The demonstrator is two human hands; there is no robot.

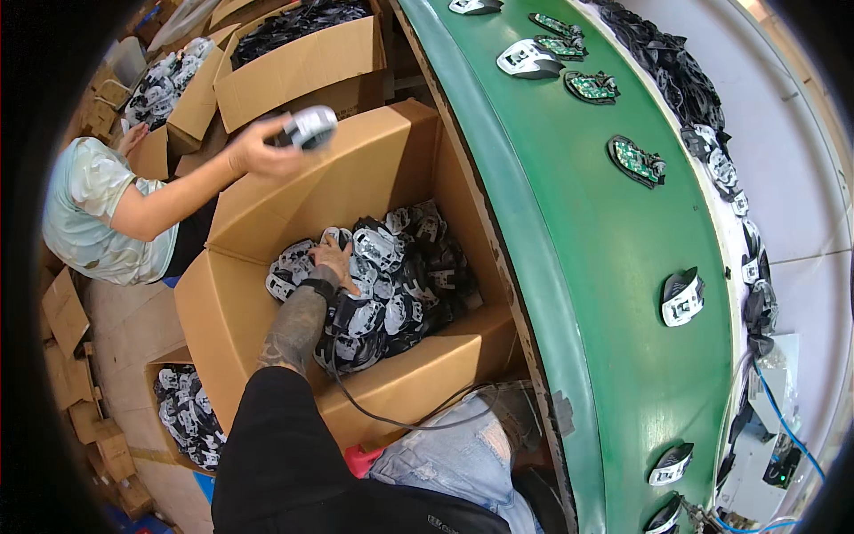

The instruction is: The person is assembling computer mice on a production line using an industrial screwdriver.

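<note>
My left hand [332, 260] reaches down into a large cardboard box [267, 206] and touches the heap of grey-and-black computer mouse shells [378, 245] in it. Its fingers are spread over the shells at the heap's left side, the thumb apart from the rest; nothing is plainly gripped. A black band circles the wrist. My right hand does not show. To the right, on a green conveyor belt [551, 294], lie mouse top shells [683, 298] and mouse bases with green circuit boards [636, 162], spaced apart.
At the left, a co-worker's hand [271, 151] holds a mouse above the box's far flap. Other boxes of black parts [302, 36] and shells [191, 414] stand around. A black cable [382, 420] crosses the box's near edge. More black parts [672, 67] line the belt's far side.
</note>
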